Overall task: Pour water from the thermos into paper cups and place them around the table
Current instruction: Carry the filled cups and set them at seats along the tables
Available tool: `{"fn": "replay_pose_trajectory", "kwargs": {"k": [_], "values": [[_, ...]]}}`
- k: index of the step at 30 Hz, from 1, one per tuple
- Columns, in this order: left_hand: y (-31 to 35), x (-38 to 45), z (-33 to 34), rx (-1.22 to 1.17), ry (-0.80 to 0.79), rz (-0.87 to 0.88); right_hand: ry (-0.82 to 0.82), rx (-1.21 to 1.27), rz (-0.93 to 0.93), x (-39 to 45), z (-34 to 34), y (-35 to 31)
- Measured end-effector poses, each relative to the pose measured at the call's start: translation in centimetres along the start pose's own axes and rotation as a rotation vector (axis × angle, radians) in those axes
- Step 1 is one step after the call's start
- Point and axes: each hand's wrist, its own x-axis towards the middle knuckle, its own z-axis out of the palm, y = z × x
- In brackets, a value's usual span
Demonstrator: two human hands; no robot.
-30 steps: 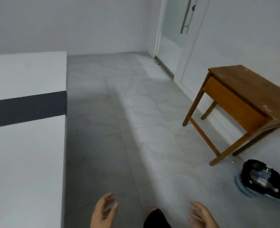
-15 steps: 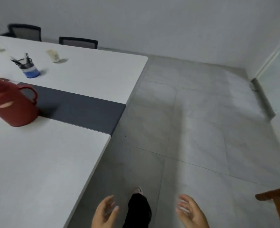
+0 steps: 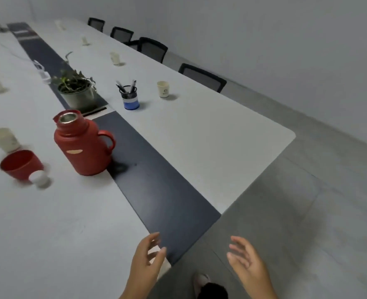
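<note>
Both the left hand (image 3: 144, 264) and the right hand (image 3: 248, 263) are held with fingers loosely spread and nothing in them, at the near end of the table (image 3: 199, 147). Farther on, the uncapped thermos (image 3: 81, 143) is seen upright by the dark strip, a red lid (image 3: 19, 164) and a paper cup (image 3: 3, 139) to its left. Beyond, a second cup (image 3: 163, 89) is set near the pen holder (image 3: 130, 98).

The uncapped red thermos (image 3: 82, 143) stands on the counter (image 3: 59, 223). Paper cups (image 3: 163, 89) ring it. Both hands (image 3: 147, 258) hover empty.

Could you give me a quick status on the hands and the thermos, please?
Left hand, right hand: open, empty. Thermos upright on table, uncapped, untouched. Red cap beside it; reach unobstructed.
</note>
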Motion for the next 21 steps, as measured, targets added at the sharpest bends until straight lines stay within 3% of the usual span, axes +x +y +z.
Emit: {"fn": "replay_pose_trajectory", "kwargs": {"k": [5,10,16,21], "values": [[0.4,2.3,-0.3,-0.009,0.317,-0.119,-0.348,-0.125,-0.081,9.4,2.3,-2.6],[0.2,2.5,-3.8,0.014,0.610,-0.254,-0.742,-0.292,-0.254,16.5,9.5,-7.4],[-2.4,0.2,-10.9,0.069,0.874,-0.406,-0.986,-0.416,-0.325,17.6,22.3,-10.3],[-6.1,0.3,-18.6,0.268,0.936,-0.547,-1.041,-0.474,-0.394,16.6,33.5,-11.3]]}}
